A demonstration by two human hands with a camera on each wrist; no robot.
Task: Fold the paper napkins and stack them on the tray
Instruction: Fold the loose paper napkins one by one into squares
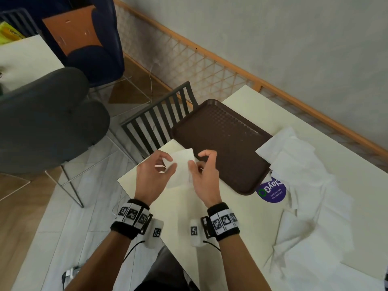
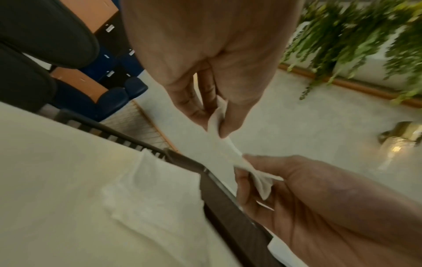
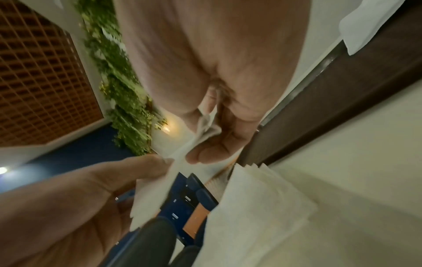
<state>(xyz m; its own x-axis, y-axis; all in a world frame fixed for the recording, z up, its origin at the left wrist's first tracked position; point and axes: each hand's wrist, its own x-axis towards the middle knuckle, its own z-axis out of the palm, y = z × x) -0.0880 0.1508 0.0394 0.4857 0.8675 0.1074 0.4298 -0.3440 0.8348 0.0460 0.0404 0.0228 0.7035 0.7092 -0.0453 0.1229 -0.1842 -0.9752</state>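
I hold one white paper napkin (image 1: pixel 183 158) in the air between both hands, over the near-left corner of the brown tray (image 1: pixel 226 141). My left hand (image 1: pixel 168 164) pinches its left end between thumb and fingers (image 2: pixel 194 112). My right hand (image 1: pixel 195 162) pinches the other end, thumb (image 3: pixel 205 155) against fingers. The napkin (image 2: pixel 224 150) runs stretched and a little twisted between the two pinches. Nothing lies on the tray's bare surface. A flat napkin (image 3: pixel 262 207) lies on the table under my hands, beside the tray rim (image 2: pixel 228 207).
A loose heap of unfolded white napkins (image 1: pixel 308 185) covers the table's right side and overlaps the tray's far right edge. A purple round sticker (image 1: pixel 273 192) shows beside the tray. A slatted dark chair (image 1: pixel 159 122) stands at the table's left edge; a railing (image 1: pixel 231 66) runs behind.
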